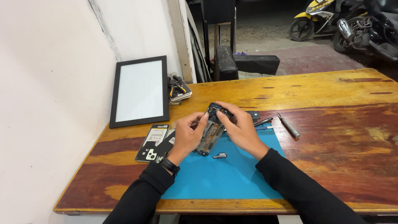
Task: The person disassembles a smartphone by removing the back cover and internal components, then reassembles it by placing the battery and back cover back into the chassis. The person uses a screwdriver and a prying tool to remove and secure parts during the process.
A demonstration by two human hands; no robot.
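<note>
The fingers of the left hand were curled around the left edge of an opened phone, with the thumb pressing on its upper part. The fingers of the right hand were also closed on the phone, holding its top right corner, and the thumb lay on the inner parts near the camera end. The phone was held tilted between both hands, just above the far edge of a blue mat. Its back was off, so the dark board and the metal frame inside were visible.

On the mat, just under the phone, lay a small grey metal part. To the left of the left hand, a back cover of a phone lay flat on the wooden table, partly beside a dark flat piece. To the right of the right hand there was a screwdriver with a metal handle, well apart from the phone.

Farther away, a black frame with a white panel leaned against the wall. Beside it lay pliers on a small stack. Beyond the table, scooters stood outside.
</note>
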